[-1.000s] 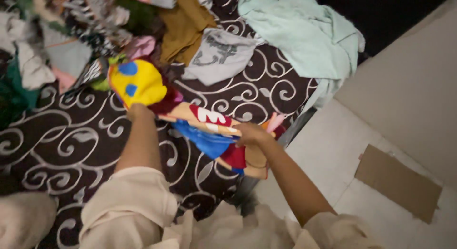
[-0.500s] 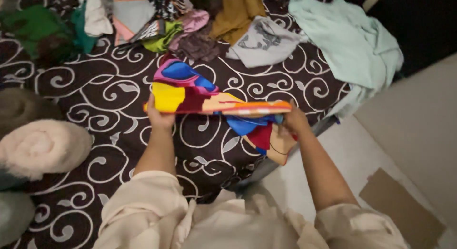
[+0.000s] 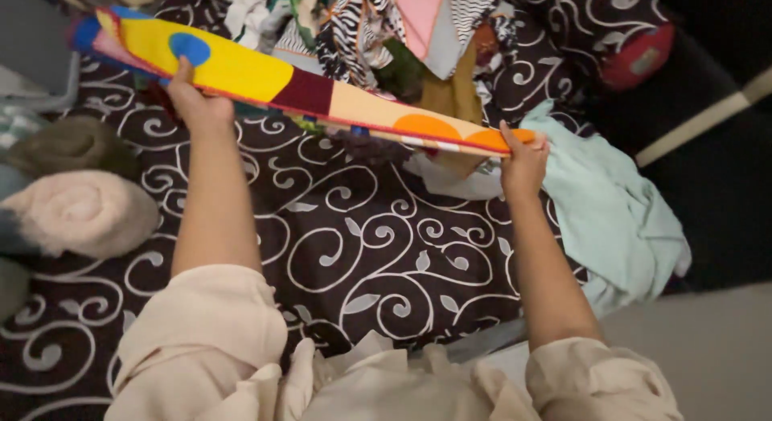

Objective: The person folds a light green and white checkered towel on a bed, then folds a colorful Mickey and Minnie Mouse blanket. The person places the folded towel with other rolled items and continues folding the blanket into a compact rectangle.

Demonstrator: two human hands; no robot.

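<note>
1. Overhead, both arms reach out over the bed, stretching a colourful patchwork cloth [image 3: 305, 87] taut so it hangs flat and free of the pile.
2. Left hand [image 3: 197, 107] pinches the yellow end, fingers closed on the edge.
3. Right hand [image 3: 523, 160] grips the orange end, closed likewise.
4. Beneath lies a dark swirl-patterned bedspread [image 3: 370, 252]; a heap of mixed clothes [image 3: 402, 35] sits beyond, a mint-green garment [image 3: 619, 220] to the right, a rolled beige towel [image 3: 80, 216] to the left.

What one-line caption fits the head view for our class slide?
Left hand and right hand hold a multicoloured cloth stretched above a swirl-patterned bedsheet.
</note>
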